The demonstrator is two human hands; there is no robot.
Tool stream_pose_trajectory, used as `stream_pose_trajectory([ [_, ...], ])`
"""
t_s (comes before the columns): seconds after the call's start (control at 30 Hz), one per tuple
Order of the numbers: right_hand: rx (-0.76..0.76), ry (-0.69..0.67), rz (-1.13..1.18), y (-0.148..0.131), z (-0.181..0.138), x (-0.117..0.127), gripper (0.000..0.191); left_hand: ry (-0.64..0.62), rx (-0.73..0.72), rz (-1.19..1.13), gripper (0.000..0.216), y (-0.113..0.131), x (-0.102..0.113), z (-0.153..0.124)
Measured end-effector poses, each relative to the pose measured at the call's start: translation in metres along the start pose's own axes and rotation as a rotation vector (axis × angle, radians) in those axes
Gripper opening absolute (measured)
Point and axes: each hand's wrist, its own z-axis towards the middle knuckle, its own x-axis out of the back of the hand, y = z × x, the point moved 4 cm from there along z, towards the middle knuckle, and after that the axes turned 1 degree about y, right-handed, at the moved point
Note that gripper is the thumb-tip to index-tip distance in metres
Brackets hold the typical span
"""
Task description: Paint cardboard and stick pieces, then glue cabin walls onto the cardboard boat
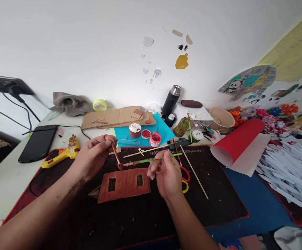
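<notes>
Pinching 1 reddish stick [116, 152], the left hand [95, 152] faces the right hand [168, 175], which pinches 1 green-handled paintbrush [145, 160].

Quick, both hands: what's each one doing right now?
Left hand: closed, pinching a reddish-brown stick.
Right hand: holding a green-handled brush, its tip at the stick's lower end.

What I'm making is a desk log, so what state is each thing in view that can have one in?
Left hand: grip closed on reddish-brown stick
Right hand: holding green-handled brush
Cardboard panel: painted reddish-brown, two openings cut
Pink jar: open, red paint inside
Phone: screen dark
Glue gun: lying on its side
Grey cloth: crumpled
Red sheet: rolled
Maroon case: shut
Paper strips: heaped
</notes>
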Motion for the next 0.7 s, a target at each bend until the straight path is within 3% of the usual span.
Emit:
stream_pose_trajectory([
  [0.2,0.038,0.003,-0.063,0.001,-0.002,-0.002,0.051,0.103,-0.063,0.134,0.028,0.004,0.009,0.0],
  [0.37,0.25,-0.019,-0.174,-0.011,-0.015,-0.007,0.042,0.195,-0.123,0.407,0.03,0.017,0.015,-0.002],
  [0.5,0.427,-0.145,-0.347,-0.014,-0.027,-0.019,0.031,0.192,-0.212,0.61,0.026,0.023,0.009,-0.004],
  [0.7,0.594,-0.319,-0.584,-0.019,-0.035,-0.032,0.025,0.187,-0.224,0.676,0.027,0.024,-0.003,-0.007],
])
